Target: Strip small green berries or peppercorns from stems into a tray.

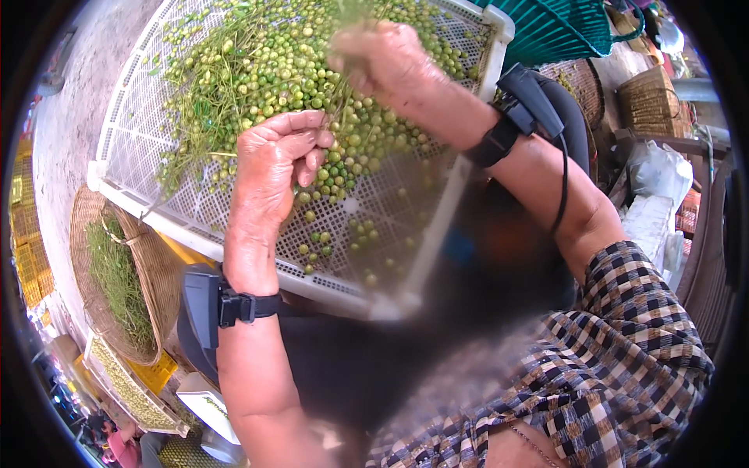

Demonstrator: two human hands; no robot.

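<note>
Pinching thin stems, the left hand and right hand hover above heaped green fruits.

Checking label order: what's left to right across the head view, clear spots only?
Yellow crates → wicker basket holding green stems → left hand → right hand → teal basket → tan wicker basket.

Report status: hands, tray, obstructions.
Left hand curled over white tray. Right hand, blurred, closed on green stems. Green fruit piled there, loose stems among it. Tray's near corner blurred.
</note>
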